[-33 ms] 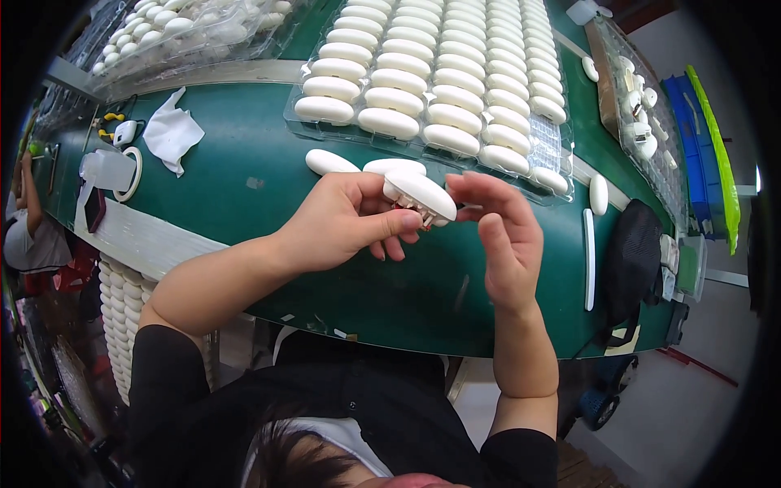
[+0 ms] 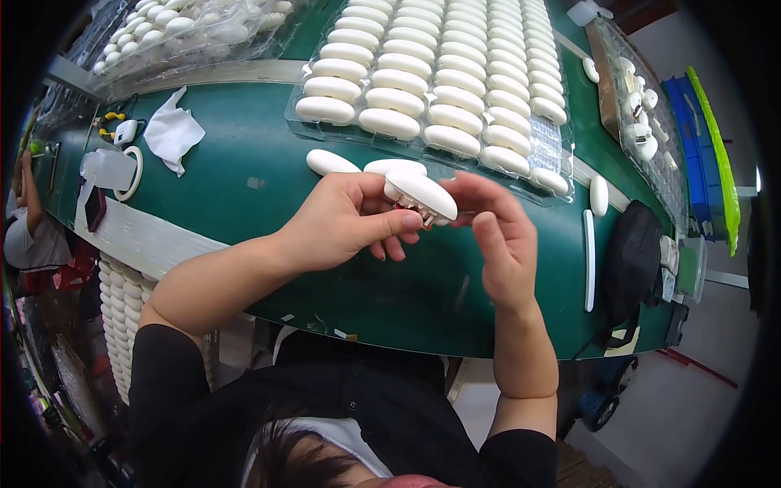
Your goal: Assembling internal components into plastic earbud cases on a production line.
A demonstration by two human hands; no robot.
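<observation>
My left hand pinches a white oval plastic shell between thumb and fingers. The shell is tilted, and its underside shows pale inner parts with a bit of red. My right hand is at the shell's right end, thumb held apart and fingers bent; the fingertips reach just behind that end, and whether they touch it is hidden. Two more white oval pieces lie on the green table just beyond: one at the left and one behind the held shell.
A clear tray with rows of white ovals fills the far middle. On the left are a white cloth and a tape roll. On the right lie a white strip, a black pouch and a tray of parts. Another person is far left.
My right hand has shifted slightly left, its fingers closer in behind the end of the shell. My left hand and the held shell are nearly unmoved.
</observation>
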